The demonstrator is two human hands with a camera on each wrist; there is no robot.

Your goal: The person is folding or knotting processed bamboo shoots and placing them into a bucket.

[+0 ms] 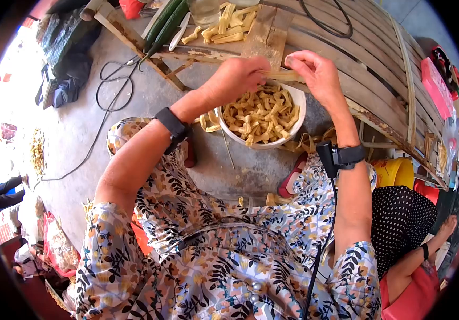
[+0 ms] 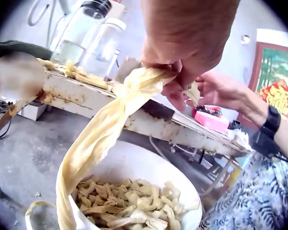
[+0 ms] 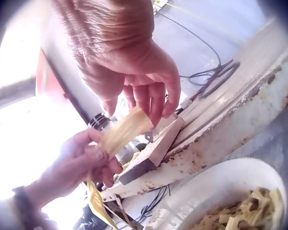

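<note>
A long, pale yellow flat strip, folded near its top, hangs from my left hand, whose fingers and thumb pinch it. Its loose tail drops past the near rim of a white basin in the left wrist view. My right hand holds the strip's short upper end at its fingertips, so that part stretches between both hands. Below the hands, the basin holds a heap of short, knotted yellow pieces. Part of the left hand's grip is hidden behind its own knuckles.
A slatted bench with a rusty edge stands just beyond the basin. On it lie a wooden board, more yellow strips, green cucumbers and a white-handled knife. A black cable crosses the floor. Another person sits at right.
</note>
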